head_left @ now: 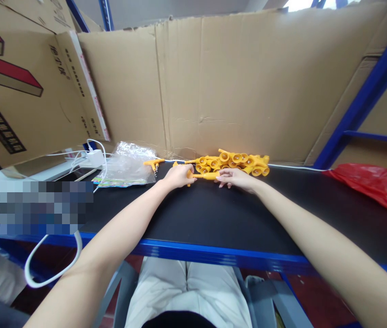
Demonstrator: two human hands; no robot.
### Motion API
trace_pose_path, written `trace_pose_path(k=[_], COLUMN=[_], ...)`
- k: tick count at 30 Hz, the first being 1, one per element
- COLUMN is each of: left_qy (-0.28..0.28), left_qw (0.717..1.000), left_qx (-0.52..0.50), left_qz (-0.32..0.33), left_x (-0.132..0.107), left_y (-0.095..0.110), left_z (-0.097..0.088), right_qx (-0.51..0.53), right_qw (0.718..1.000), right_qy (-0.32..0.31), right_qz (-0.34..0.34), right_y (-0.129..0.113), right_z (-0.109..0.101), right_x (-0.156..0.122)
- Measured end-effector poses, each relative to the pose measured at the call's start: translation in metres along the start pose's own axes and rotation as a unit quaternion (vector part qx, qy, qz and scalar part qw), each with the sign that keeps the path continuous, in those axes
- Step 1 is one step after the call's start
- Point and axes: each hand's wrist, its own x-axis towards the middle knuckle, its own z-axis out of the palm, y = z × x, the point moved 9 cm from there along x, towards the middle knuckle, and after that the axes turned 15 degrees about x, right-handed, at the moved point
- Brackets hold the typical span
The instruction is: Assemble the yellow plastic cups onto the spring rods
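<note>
My left hand point(180, 176) is closed around a yellow T-shaped corkscrew handle, mostly hidden by the fingers. My right hand point(236, 178) pinches the end of a yellow tube-like sleeve point(210, 175), which lies in line with the handle between the two hands. How far the two parts fit together is too small to tell. Just behind them is a pile of yellow parts point(236, 159) with round, cup-like open ends. Left of my left hand lies another yellow corkscrew point(154, 164), its metal spiral showing.
A clear plastic bag point(125, 164) lies to the left, near a white charger point(96, 158) with cables. Red plastic point(374, 184) covers the right end of the black tabletop point(214, 218). Cardboard point(248, 86) walls the back, and a blue post point(364, 86) slants at right.
</note>
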Motion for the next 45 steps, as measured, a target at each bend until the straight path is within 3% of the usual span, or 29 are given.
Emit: trace_pose_path(k=[8, 14, 18, 21, 23, 25, 29, 33, 36, 45], left_qy=[-0.003, 0.019, 0.039, 0.072, 0.102, 0.095, -0.014, -0.143, -0.167, -0.143], left_qw=[1.000, 0.999, 0.998, 0.996, 0.994, 0.994, 0.994, 0.984, 0.981, 0.985], left_qx=[0.004, -0.022, -0.056, -0.055, -0.027, 0.005, 0.029, 0.021, 0.024, 0.062], left_qz=[-0.005, 0.018, 0.014, -0.015, -0.029, -0.047, -0.106, -0.106, -0.099, -0.078], left_x=[-0.001, -0.005, -0.005, -0.002, 0.001, 0.003, 0.007, 0.004, 0.003, 0.004], left_y=[0.000, 0.004, 0.001, -0.014, -0.025, -0.038, -0.061, -0.061, -0.058, -0.051], left_z=[0.001, -0.004, -0.007, -0.005, -0.001, 0.012, 0.049, 0.076, 0.077, 0.065], right_qx=[0.021, 0.151, 0.213, 0.207, 0.170, 0.085, -0.205, -0.420, -0.490, -0.535], right_qw=[1.000, 0.988, 0.971, 0.955, 0.939, 0.920, 0.859, 0.781, 0.745, 0.736], right_qy=[-0.004, 0.019, 0.065, 0.153, 0.230, 0.299, 0.388, 0.392, 0.374, 0.339], right_qz=[-0.004, -0.027, -0.086, -0.145, -0.192, -0.240, -0.263, -0.246, -0.253, -0.239], right_y=[0.000, -0.007, -0.022, -0.032, -0.039, -0.048, -0.062, -0.059, -0.054, -0.050], right_z=[0.000, -0.003, -0.014, -0.039, -0.060, -0.077, -0.088, -0.080, -0.072, -0.060], right_x=[0.001, 0.002, 0.000, -0.002, -0.009, -0.020, -0.040, -0.036, -0.027, -0.021])
